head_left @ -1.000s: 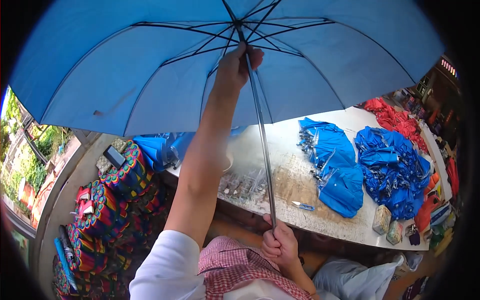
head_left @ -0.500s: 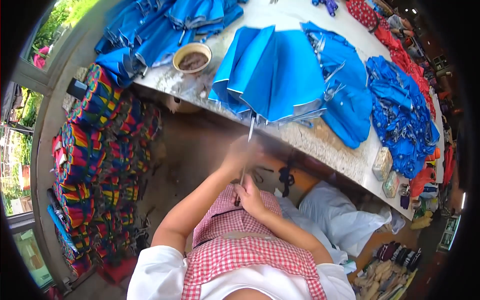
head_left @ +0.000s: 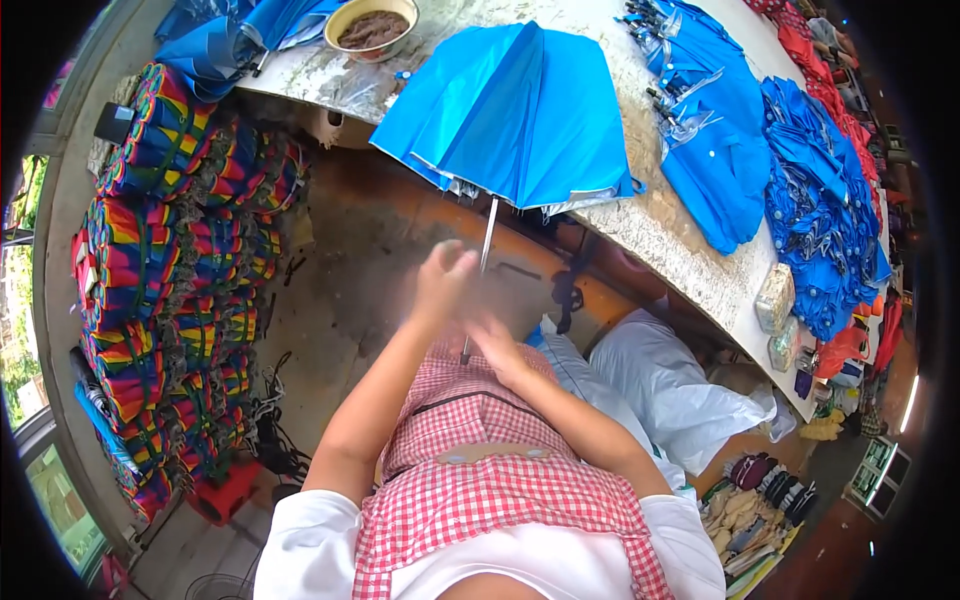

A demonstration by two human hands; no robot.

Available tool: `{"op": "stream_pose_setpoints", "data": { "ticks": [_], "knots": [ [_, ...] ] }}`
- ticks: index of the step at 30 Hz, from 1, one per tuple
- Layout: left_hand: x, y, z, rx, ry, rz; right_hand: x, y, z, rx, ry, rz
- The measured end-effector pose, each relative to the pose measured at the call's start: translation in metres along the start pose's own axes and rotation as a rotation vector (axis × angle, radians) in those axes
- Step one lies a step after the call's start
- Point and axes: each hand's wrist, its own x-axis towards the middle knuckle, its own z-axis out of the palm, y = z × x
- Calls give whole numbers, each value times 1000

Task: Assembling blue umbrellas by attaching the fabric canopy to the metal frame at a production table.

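Observation:
A blue umbrella (head_left: 510, 110), partly spread, rests its canopy on the near edge of the worktable. From it a thin metal shaft (head_left: 489, 240) slants down toward my lap, ending in a dark tip. Just left of the shaft is my left hand (head_left: 445, 270), raised and partly smeared by motion; whether it holds anything is unclear. My right hand (head_left: 492, 347) is beside the shaft's lower end, above the red checked apron (head_left: 480, 415). Its fingers are blurred too, so its grip on the shaft cannot be made out.
The white worktable (head_left: 640, 215) carries a bowl of brown material (head_left: 372, 30), more blue umbrellas (head_left: 715, 190) and a heap of blue canopies (head_left: 820, 230). Rainbow-coloured bundles (head_left: 150, 240) are stacked at the left. Pale plastic sacks (head_left: 670, 390) lie under the table, right of my lap.
The canopy has spread wider and more of the shaft shows below it. My left hand has moved up and left off the shaft; my right hand has risen from its lower end. The view has shifted.

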Motion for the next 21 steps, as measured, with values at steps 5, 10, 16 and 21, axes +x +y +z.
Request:
{"op": "stream_pose_setpoints", "data": {
  "ticks": [5,10,16,21],
  "knots": [
    [0,35,-23,26,369,293,-8,-5,-15,-317,97,-127],
    [-47,70,22,-141,-55,40,6,-141,-117,-725,907,-833],
    [21,69,107,-664,-109,-331,53,-209,-193,-1633,807,-980],
    [20,46,108,-531,-34,-265,48,-202,-218,-1706,735,-775]
  ]
}}
